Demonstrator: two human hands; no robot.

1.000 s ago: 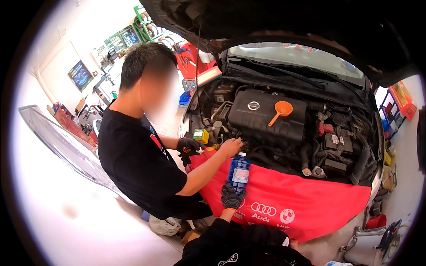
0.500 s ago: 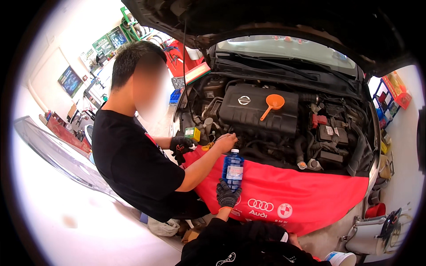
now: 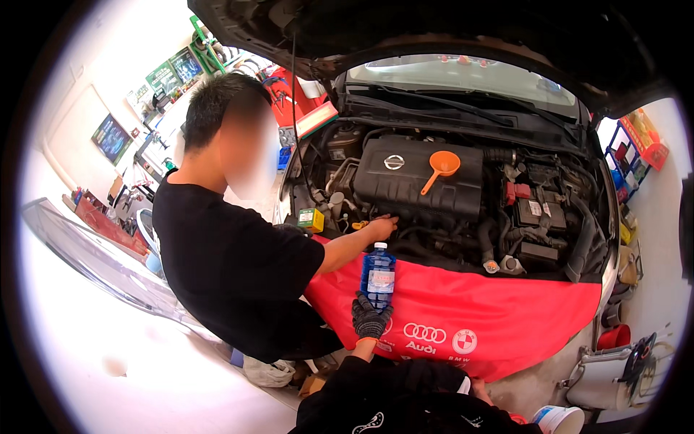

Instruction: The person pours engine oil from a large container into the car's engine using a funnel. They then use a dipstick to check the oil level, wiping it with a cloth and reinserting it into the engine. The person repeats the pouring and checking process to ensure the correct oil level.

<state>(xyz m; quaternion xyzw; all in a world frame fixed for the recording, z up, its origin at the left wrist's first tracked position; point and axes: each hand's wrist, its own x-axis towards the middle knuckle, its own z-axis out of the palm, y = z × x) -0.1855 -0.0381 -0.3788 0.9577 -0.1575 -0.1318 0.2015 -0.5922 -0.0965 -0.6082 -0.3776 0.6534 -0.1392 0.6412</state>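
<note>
My left hand (image 3: 371, 316), in a dark grey striped glove, is wrapped round the lower part of a clear bottle of blue liquid (image 3: 378, 271). The bottle stands upright with its white cap on, in front of the red fender cover (image 3: 499, 311). Of my right hand (image 3: 479, 388) only a bit of bare skin shows beside my dark clothing; its fingers are hidden. To my left a person in a black T-shirt (image 3: 224, 246) leans over the engine bay. That person's bare hand (image 3: 384, 226) reaches in at the front of the engine.
An orange funnel (image 3: 444, 165) lies on the black engine cover (image 3: 376, 184). A green and yellow box (image 3: 311, 219) sits at the bay's left front corner. The raised hood (image 3: 463, 29) hangs overhead. A battery (image 3: 541, 213) is at the right; a white bucket (image 3: 558, 419) stands low right.
The co-worker has leaned further right, the bare hand reaching deeper into the engine bay, and their gloved hand is now mostly hidden. My left hand keeps its hold on the bottle.
</note>
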